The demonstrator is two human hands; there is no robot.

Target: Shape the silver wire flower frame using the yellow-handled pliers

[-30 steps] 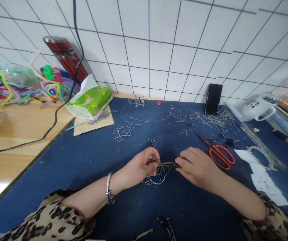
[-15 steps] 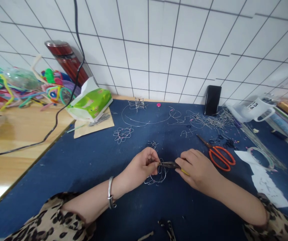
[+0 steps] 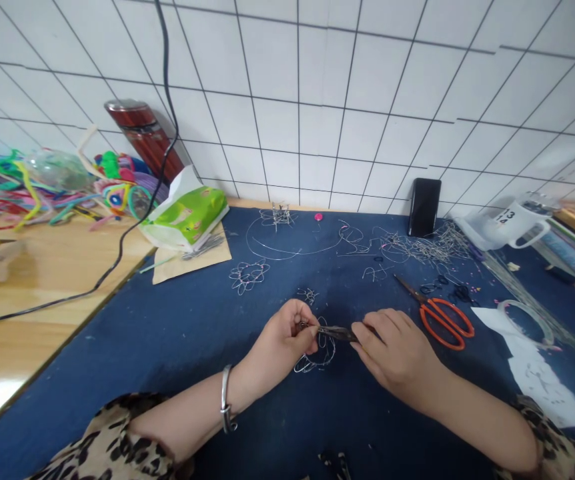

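Note:
My left hand (image 3: 287, 337) is pinched on a silver wire flower (image 3: 316, 351) that rests partly on the blue cloth (image 3: 177, 333). My right hand (image 3: 392, 350) is closed round the handles of small dark pliers (image 3: 335, 331). The pliers' tip points left and meets the wire right at my left fingertips. The two hands are close together at the middle of the cloth.
Orange-handled scissors (image 3: 440, 313) lie just right of my right hand. A finished wire flower (image 3: 248, 274), loose wire pieces (image 3: 417, 247), a black phone (image 3: 424, 207), a white jug (image 3: 505, 225), a green tissue pack (image 3: 185, 217) and coloured pipe cleaners (image 3: 42, 183) lie farther off. A black cable (image 3: 117, 257) crosses the wooden table.
The view has tilted slightly, so everything sits lower in the picture. Both hands stay on the wire flower and pliers, with only small shifts.

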